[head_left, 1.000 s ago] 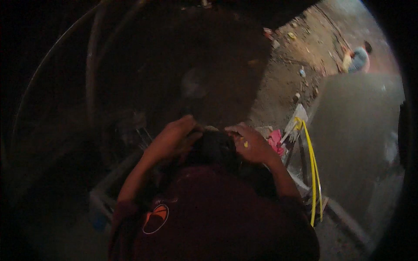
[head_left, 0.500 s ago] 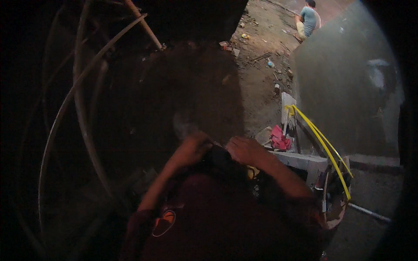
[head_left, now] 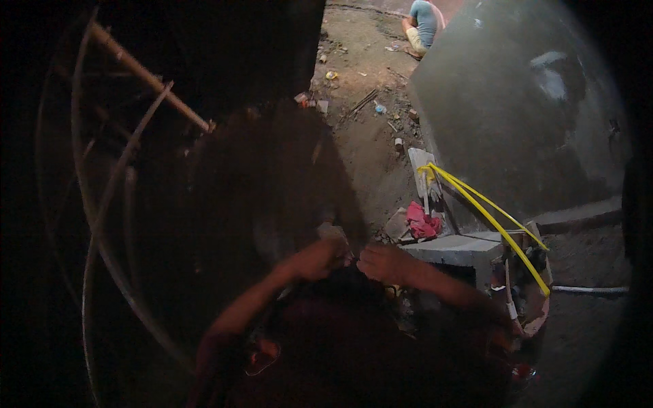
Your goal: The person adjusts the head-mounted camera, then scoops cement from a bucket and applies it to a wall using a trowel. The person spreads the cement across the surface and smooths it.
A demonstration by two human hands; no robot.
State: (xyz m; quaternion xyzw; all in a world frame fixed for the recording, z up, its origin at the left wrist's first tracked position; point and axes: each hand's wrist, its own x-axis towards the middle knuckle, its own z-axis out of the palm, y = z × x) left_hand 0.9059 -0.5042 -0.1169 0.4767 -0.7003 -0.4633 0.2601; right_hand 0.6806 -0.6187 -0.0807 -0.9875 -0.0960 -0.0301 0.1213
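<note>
Close together in front of my dark clothing, my two hands are in shadow. Fingers curled, my left hand (head_left: 321,260) is closed, and a dim pale flat piece (head_left: 333,235) shows just beyond its knuckles; whether it is gripped cannot be made out. Just to the right, my right hand (head_left: 385,264) is bent inward with its fingers pressed together. A small gap lies between the two hands. Anything pinched in the fingers is too dark and small to name.
At right stand a pale block ledge (head_left: 456,248), a pink cloth (head_left: 423,222), yellow strips (head_left: 486,214) and a bucket (head_left: 534,319) of tools. A grey wall (head_left: 503,129) rises behind. Curved tubes (head_left: 92,224) hang at left. Another person (head_left: 423,27) squats far off on littered ground.
The whole view has shifted, so the background sits further left. My hands appear lower and slightly nearer each other, and the pale flat piece now shows beyond my left hand.
</note>
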